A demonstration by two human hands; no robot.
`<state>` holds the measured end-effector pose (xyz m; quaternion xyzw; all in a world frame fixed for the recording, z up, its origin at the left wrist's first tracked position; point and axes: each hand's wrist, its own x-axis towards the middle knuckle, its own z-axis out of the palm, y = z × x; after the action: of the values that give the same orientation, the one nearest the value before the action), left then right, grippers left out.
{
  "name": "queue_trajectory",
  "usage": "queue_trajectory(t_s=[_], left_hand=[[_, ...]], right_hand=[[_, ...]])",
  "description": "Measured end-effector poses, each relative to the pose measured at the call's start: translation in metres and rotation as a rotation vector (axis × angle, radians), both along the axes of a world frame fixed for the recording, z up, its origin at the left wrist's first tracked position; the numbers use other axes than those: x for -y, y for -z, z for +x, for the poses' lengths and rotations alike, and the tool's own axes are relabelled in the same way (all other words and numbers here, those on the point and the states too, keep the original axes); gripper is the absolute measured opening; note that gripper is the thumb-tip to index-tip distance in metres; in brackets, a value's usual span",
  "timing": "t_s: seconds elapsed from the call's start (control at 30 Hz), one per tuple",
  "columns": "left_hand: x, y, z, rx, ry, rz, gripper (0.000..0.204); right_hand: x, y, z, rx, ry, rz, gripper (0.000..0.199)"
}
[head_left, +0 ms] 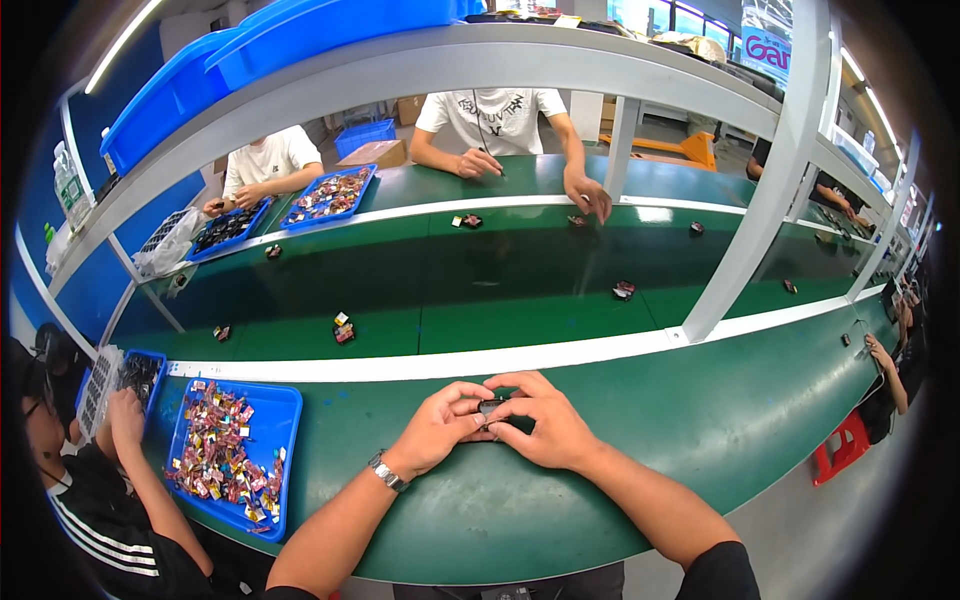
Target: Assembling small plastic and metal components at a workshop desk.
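Green desk point(600, 520), and near its far edge the left hand point(447, 425) and right hand point(548, 422) meet, each grip pinching a small, dark, boxy piece point(490, 406), greyish-faced, partly hidden.

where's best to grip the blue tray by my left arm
Probably the far stretch of the tray's right rim, from the right: it is raised and clear of parts, while a co-worker's arm lies beside the left edge. Support the opposite rim too, since the loose parts could spill if it tilts.
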<state>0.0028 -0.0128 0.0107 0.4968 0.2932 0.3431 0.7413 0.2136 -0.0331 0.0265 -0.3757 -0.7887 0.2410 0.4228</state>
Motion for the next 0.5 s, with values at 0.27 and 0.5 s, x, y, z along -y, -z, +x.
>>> queue_trajectory(t_s=[0.27,0.5], left_hand=[[0.000,0.004,0.001,0.063,-0.039,-0.026,0.029],[-0.001,0.006,-0.001,0.076,-0.025,-0.012,0.026]], right_hand=[[0.002,0.008,-0.004,-0.005,0.104,0.107,0.015],[0.002,0.009,-0.005,-0.013,0.067,0.138,0.016]])
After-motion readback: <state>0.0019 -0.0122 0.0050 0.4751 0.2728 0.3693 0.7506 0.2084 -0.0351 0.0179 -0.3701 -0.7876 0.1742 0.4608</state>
